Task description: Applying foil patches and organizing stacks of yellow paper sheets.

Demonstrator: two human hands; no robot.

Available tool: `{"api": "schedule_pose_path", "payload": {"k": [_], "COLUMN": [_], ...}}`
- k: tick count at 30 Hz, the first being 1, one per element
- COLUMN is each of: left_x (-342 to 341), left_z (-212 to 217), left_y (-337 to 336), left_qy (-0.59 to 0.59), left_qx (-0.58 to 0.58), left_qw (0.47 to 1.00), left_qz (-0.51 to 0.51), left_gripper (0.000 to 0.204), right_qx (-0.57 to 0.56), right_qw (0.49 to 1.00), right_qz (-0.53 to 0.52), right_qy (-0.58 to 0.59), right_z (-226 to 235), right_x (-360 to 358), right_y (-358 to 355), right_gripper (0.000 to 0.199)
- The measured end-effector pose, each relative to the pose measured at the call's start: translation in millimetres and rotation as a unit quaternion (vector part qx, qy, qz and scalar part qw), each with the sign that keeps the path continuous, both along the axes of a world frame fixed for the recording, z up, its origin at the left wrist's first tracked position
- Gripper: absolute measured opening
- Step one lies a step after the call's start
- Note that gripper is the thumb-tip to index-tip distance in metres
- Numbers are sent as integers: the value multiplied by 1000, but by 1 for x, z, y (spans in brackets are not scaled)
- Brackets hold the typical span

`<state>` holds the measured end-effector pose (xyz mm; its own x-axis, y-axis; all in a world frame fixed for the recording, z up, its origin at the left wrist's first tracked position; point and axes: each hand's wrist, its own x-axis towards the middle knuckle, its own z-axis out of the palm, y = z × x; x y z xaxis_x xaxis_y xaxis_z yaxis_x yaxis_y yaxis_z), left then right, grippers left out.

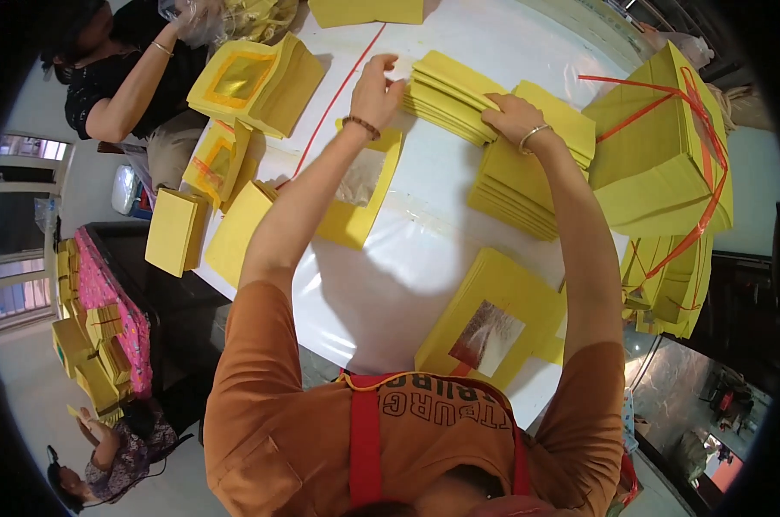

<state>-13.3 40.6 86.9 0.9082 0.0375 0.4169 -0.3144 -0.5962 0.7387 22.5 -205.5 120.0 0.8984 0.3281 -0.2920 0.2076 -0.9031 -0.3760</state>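
Observation:
A fanned stack of folded yellow paper (450, 96) lies at the far middle of the table. My right hand (515, 119) grips its right end, fingers over the upper sheets. At the stack's left end, my left hand (377, 93) is held with thumb and fingers apart, holding nothing; whether the thumb touches the sheets I cannot tell. Under my right forearm is another layered yellow stack (515, 185). A yellow sheet with a pale printed panel (361, 179) lies below my left wrist. Nearer me is a yellow pile with a picture panel (486, 336).
A big yellow bundle tied with red ribbon (657, 164) stands at the right. On the left are a thick yellow bundle (282, 90) and smaller yellow blocks (176, 231). A co-worker's arm (140, 90) reaches in at the far left; another person (127, 444) sits beyond a pink-covered table (118, 297).

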Motion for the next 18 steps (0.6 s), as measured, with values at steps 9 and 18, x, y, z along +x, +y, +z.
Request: {"api": "schedule_pose_path", "payload": {"k": [9,18], "left_x": [-148,-185], "left_z": [-10,-70], "left_y": [-36,-1], "left_qy": [61,106], "left_qx": [118,403], "left_qw": [962,906], "left_qz": [-239,77], "left_gripper": [42,56], "right_qx": [1,-105], "right_qw": [999,991], "right_qz": [13,44], "right_qy": [-36,-68], "right_z": [7,1], "right_x": [-8,-17], "right_y": [-7,16], "right_gripper": [64,83]}}
